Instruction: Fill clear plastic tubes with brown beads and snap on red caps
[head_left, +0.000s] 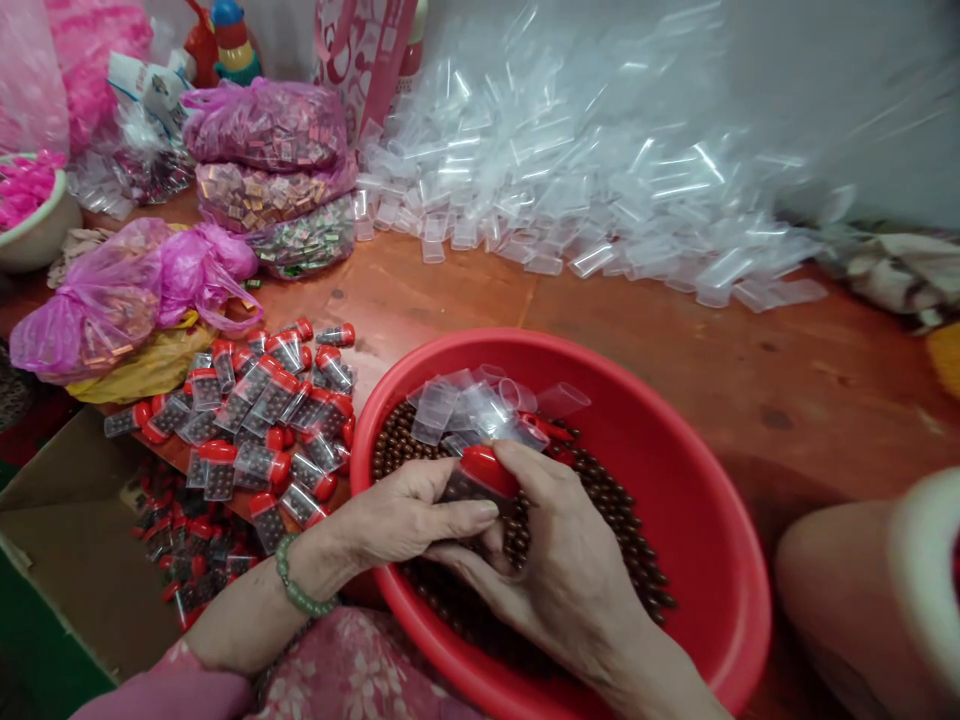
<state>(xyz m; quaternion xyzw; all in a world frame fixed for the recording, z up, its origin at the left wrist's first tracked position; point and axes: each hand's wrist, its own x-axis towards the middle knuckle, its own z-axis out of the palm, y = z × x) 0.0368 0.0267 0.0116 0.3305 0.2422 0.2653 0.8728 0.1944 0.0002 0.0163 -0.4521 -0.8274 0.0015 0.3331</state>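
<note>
Over a red basin, my left hand grips a small clear container filled with dark balls. My right hand has its fingers on the container's red cap, which sits at the top end. Brown balls cover much of the basin's bottom. Several clear empty tubes lie on the balls just beyond my hands, with a red object beside them that I cannot fully make out.
Filled, red-capped containers are heaped left of the basin, and more lie in a cardboard box below. Clear tubes form a large pile against the wall. Pink bags of small pieces stand back left. A pale-rimmed vessel is at right.
</note>
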